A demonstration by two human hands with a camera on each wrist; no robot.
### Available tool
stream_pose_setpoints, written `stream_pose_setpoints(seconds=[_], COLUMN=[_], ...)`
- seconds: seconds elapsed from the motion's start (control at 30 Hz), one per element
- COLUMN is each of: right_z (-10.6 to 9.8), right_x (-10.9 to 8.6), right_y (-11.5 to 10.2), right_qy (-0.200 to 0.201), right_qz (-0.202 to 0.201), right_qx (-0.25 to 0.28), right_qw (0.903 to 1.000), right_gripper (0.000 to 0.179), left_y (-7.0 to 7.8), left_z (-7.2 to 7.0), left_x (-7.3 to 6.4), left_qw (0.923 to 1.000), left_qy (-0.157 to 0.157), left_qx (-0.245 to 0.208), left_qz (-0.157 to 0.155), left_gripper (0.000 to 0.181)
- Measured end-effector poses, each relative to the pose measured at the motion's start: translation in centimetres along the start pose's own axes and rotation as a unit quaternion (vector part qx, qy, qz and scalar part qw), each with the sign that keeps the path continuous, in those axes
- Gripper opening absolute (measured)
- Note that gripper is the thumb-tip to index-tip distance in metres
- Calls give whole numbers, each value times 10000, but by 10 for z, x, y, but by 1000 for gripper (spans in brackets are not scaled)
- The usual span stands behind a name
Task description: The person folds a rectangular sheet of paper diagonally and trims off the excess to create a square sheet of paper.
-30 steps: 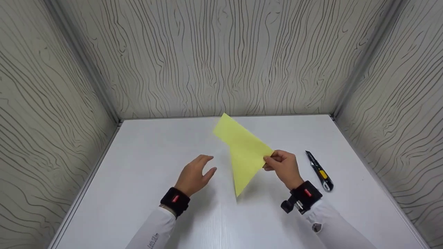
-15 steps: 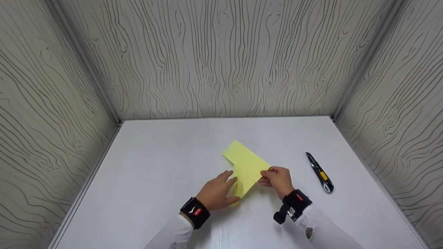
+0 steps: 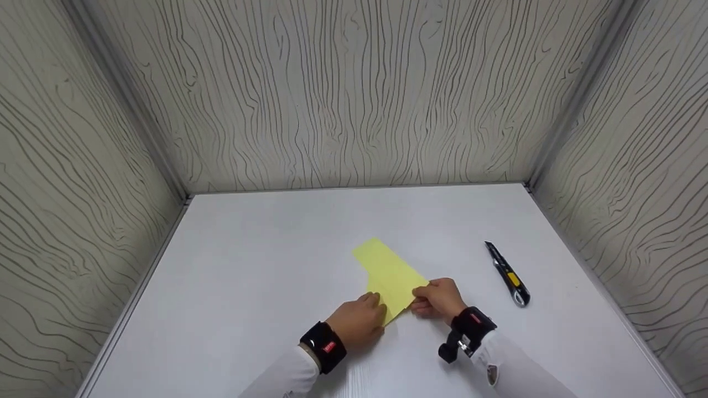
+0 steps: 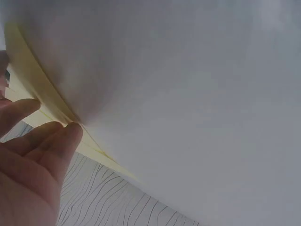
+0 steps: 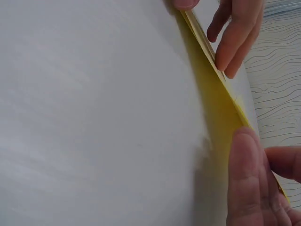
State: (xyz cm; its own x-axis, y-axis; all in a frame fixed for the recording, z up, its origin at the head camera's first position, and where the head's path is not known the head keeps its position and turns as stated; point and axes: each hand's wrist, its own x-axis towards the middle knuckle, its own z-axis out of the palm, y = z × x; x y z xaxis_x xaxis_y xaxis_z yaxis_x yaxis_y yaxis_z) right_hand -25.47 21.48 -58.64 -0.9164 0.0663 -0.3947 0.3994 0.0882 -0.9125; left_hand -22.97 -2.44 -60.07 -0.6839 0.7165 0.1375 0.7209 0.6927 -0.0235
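Observation:
A folded sheet of yellow paper (image 3: 391,276) slants low over the white table in the head view. My right hand (image 3: 438,299) pinches its right edge, thumb on top and fingers beneath; in the right wrist view the thumb (image 5: 284,162) and fingers (image 5: 247,174) lie on opposite sides of the paper (image 5: 218,103). At the near left edge, my left hand (image 3: 358,323) holds the paper between its bent fingers and thumb. The left wrist view shows the left fingertips (image 4: 73,132) against the paper's folded edge (image 4: 44,87). The left hand covers the sheet's near left part.
A black utility knife (image 3: 509,275) with a yellow slider lies on the table to the right of my right hand. Wood-grain panels (image 3: 354,99) rise behind the white table (image 3: 260,249) and along both sides.
The paper has come down from a raised, tilted position toward the table and nearer me. My left hand has moved right, from apart to holding the paper; my right hand keeps its pinch.

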Motion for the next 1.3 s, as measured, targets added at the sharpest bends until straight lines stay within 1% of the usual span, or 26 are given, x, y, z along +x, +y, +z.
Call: stream_pose_setpoints(seconds=[0.17,0.23,0.3,0.37,0.43,0.5,0.6,0.63,0.7,0.73,0.77,0.83,0.87,0.93,1.03,1.17,1.3], right_z=[-7,-14,-22,-31,-43,-55,-75,-82,-96,-103,-110,-123,-130,-142,-156,-170,-177], right_x=[1,2,3,6,9,12,15,16,18,19,21,23,24,27,29,30,31], right_y=[-2,-5,-10,-17,-22,-27,-28,-29,-28,-28,-27,-24,-23,-18,-12,-5,2], right_qy=[-47,20,184,420,720,1084,1583,1709,1885,1952,2007,2091,2110,2102,2008,1845,1669], right_qz=[-33,-127,-243,-348,-614,-941,-1552,-1699,-1932,-2003,-2037,-1999,-1926,-1698,-1318,-968,-842], right_qx=[-151,-190,-336,-688,-1202,-1858,-2794,-3054,-3467,-3672,-3843,-4148,-4281,-4475,-4604,-4591,-4493], right_qw=[9999,9997,9990,9961,9882,9721,9342,9212,8983,8871,8778,8627,8574,8525,8546,8636,8736], right_gripper=[15,18,23,27,32,38,47,50,55,57,59,64,66,67,61,41,32], left_y=[2,2,2,2,1,0,-2,-3,-4,-4,-4,-4,-4,-3,-3,-4,-4], left_z=[1,2,2,1,-1,0,2,3,5,4,4,3,2,0,-1,0,1], left_x=[-4,-5,-5,-5,-5,-5,-4,-4,-4,-4,-4,-5,-5,-6,-6,-5,-6], left_qw=[10000,10000,9999,9999,9999,9998,9997,9997,9997,9996,9995,9994,9994,9993,9992,9994,9994], left_qy=[-33,-29,-64,-56,-74,-60,-46,-35,-1,-3,7,6,-5,-48,-88,-24,41], left_qx=[-57,-73,-108,-112,-147,-171,-215,-233,-257,-277,-295,-340,-355,-382,-384,-334,-340], left_qz=[25,19,1,8,20,34,50,56,57,56,60,55,41,21,16,67,79], left_gripper=[18,19,21,22,23,22,20,19,19,18,17,15,14,13,13,13,14])
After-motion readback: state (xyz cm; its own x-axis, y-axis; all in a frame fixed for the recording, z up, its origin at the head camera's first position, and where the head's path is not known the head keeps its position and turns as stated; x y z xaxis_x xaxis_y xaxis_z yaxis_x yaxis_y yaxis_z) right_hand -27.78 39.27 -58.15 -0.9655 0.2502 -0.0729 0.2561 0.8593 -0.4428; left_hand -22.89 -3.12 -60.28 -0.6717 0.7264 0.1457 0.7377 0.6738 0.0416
